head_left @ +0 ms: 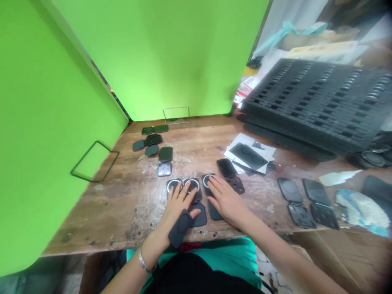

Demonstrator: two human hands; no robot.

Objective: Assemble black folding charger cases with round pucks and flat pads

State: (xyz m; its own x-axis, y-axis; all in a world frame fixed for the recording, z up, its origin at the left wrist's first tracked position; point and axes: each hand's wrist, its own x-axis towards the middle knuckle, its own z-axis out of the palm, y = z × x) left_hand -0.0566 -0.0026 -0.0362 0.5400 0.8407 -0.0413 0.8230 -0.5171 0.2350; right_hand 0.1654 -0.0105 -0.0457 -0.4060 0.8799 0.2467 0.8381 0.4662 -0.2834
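Black rectangular folding pads with white rings point(198, 196) lie near the front edge of the stained brown wooden surface point(118, 208). The left hand point(174, 205) and right hand point(227, 199) rest on them, fingers extended, grasping nothing. A black rounded panel point(180, 228) overlaps the left wrist. Stacked dark grey slotted trays point(318, 102) obstruct the far right. Print on red-and-white packaging point(248, 84) is illegible. Bright green boards point(183, 53) enclose left and rear.

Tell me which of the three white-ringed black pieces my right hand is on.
The rightmost piece: your right hand covers part of it, whereas your left hand is over the left piece and middle piece.
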